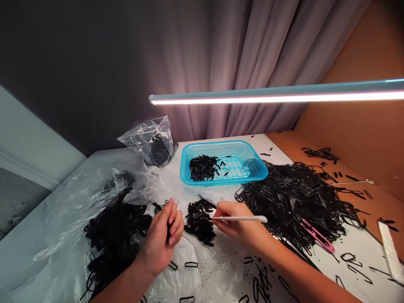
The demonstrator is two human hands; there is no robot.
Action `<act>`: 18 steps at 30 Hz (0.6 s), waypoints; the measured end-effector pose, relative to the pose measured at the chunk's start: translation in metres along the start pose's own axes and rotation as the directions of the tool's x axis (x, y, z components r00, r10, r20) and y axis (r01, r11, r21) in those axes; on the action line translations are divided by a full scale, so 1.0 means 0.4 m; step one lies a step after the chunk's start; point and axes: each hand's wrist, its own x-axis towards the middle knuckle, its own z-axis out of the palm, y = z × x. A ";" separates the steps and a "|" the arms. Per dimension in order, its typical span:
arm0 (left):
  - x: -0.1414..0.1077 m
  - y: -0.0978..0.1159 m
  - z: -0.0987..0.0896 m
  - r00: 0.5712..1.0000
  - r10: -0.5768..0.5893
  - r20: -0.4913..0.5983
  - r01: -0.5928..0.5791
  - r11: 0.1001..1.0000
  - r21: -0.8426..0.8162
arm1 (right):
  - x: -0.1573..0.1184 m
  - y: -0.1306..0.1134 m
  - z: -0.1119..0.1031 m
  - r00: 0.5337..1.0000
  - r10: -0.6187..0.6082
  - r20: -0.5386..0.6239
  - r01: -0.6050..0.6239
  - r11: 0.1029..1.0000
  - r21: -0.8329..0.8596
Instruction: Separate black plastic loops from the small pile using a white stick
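My left hand is curled, its fingers closed round a small black piece that shows only in part. My right hand pinches a thin white-handled tool, whose thin end points left at a small pile of black pieces between my hands. Left of my left hand lies a larger heap of black pieces. Past my hands stands a blue plastic basket with short black pieces inside. Black loops lie scattered near me on clear plastic.
A big tangle of black strips lies at right, with a pink tool on it. A clear bag stands back left. A lit tube lamp hangs across above the basket. A white strip lies far right.
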 end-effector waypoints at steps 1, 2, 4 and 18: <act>0.001 -0.002 -0.001 1.000 -0.013 -0.016 0.014 1.000 0.027 | 0.002 0.000 0.008 1.000 -0.013 -0.001 0.013 1.000 -0.005; 0.002 -0.005 -0.001 0.999 -0.023 -0.028 0.024 0.997 0.068 | 0.004 0.002 0.016 1.000 -0.022 -0.002 0.022 1.000 -0.008; 0.003 -0.013 -0.002 0.999 -0.025 -0.032 0.031 0.981 0.189 | 0.010 0.007 0.031 0.999 -0.035 0.003 0.035 0.999 -0.006; -0.002 -0.044 -0.009 0.998 0.022 0.067 -0.044 0.933 0.357 | -0.012 -0.046 0.026 0.990 0.139 0.038 -0.130 0.742 0.658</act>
